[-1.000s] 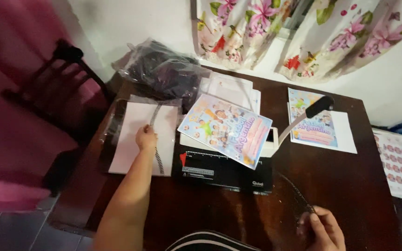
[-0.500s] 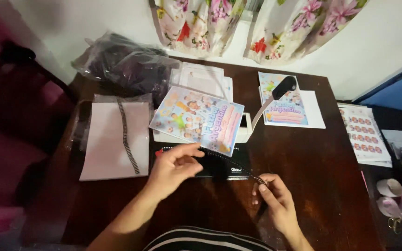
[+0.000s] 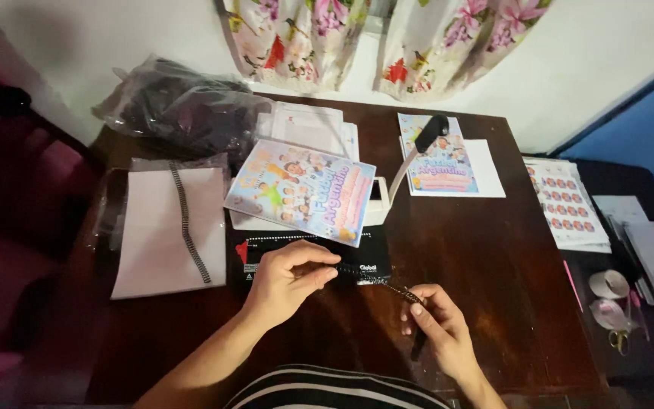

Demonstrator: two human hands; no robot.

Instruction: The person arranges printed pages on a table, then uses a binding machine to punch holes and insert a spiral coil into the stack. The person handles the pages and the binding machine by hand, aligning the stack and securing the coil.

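A thin black plastic binding comb [image 3: 376,279] stretches between my two hands over the front of a black binding machine [image 3: 312,254]. My left hand [image 3: 289,279] pinches its left end at the machine's front edge. My right hand [image 3: 437,326] grips the right end lower down, over the dark wooden table [image 3: 486,257]. A colourful illustrated booklet [image 3: 302,189] lies on top of the machine. The machine's white lever with a black handle [image 3: 410,163] points up to the right.
A white paper stack with another black comb [image 3: 188,220] on it lies at the left. A dark plastic bag [image 3: 183,106] sits at the back left. A second colourful cover [image 3: 437,155], sticker sheets [image 3: 565,201], tape rolls [image 3: 608,286] and scissors [image 3: 621,339] lie at the right.
My left hand left the paper stack at the left and came to the machine's front, taking the comb's left end. My right hand brought the comb up toward the machine.
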